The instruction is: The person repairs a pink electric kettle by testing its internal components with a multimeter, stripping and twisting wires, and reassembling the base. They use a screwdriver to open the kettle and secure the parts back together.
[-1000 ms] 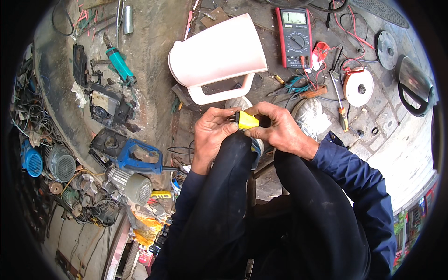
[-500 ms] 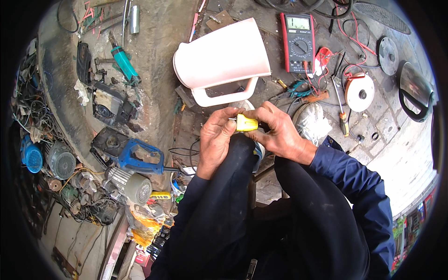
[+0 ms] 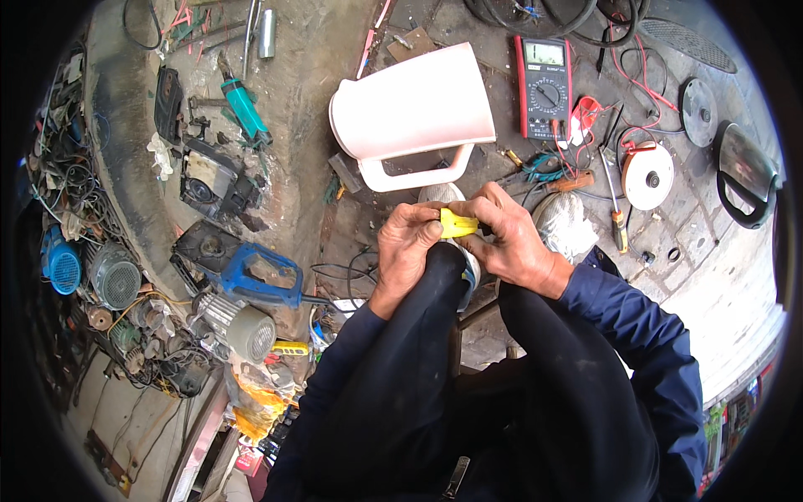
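Above my knees, I hold a small yellow plastic piece [image 3: 457, 223] between both hands. My left hand [image 3: 405, 258] pinches its left end between thumb and fingers. My right hand [image 3: 512, 243] grips the right end, where something dark shows by the fingertips; I cannot make out what it is. Just beyond my hands, a pale pink jug [image 3: 418, 99] lies on its side with its handle toward me. Right of the jug is a red and black multimeter [image 3: 545, 88] with leads plugged in.
Right of my hands lie a screwdriver [image 3: 618, 222], a white round base [image 3: 647, 176] and a dark kettle [image 3: 747, 180]. To the left are a blue-handled tool [image 3: 259, 280], a teal tool [image 3: 245, 110] and a grey motor [image 3: 237, 326]. Black cable [image 3: 569, 21] coils at the far edge.
The yellow piece has turned slightly between my fingers, and a slot or ridge now shows on it. The whole scene sits a little farther right in the picture. Both hands keep their grip.
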`<action>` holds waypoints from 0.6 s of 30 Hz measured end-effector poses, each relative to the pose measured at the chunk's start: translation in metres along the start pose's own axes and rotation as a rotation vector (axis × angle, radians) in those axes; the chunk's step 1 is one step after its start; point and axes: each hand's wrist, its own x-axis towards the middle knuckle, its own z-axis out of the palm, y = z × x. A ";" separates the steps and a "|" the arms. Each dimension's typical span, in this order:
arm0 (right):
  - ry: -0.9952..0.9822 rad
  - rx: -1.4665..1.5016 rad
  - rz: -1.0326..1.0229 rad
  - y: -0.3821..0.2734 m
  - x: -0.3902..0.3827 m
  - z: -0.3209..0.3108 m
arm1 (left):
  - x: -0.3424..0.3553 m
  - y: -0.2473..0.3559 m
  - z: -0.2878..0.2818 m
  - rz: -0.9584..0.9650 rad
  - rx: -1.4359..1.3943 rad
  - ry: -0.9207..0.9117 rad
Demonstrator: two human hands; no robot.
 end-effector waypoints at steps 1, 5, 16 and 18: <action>0.010 0.011 0.000 0.001 -0.001 -0.001 | 0.000 0.000 0.000 -0.005 0.011 -0.003; 0.023 0.052 0.112 0.007 -0.005 0.001 | 0.002 -0.005 -0.001 0.002 0.069 0.008; -0.168 0.029 0.227 -0.017 0.014 0.003 | 0.001 -0.008 -0.012 -0.027 -0.069 -0.027; -0.161 -0.025 0.127 -0.016 0.007 -0.012 | 0.002 -0.009 -0.016 0.019 -0.011 -0.001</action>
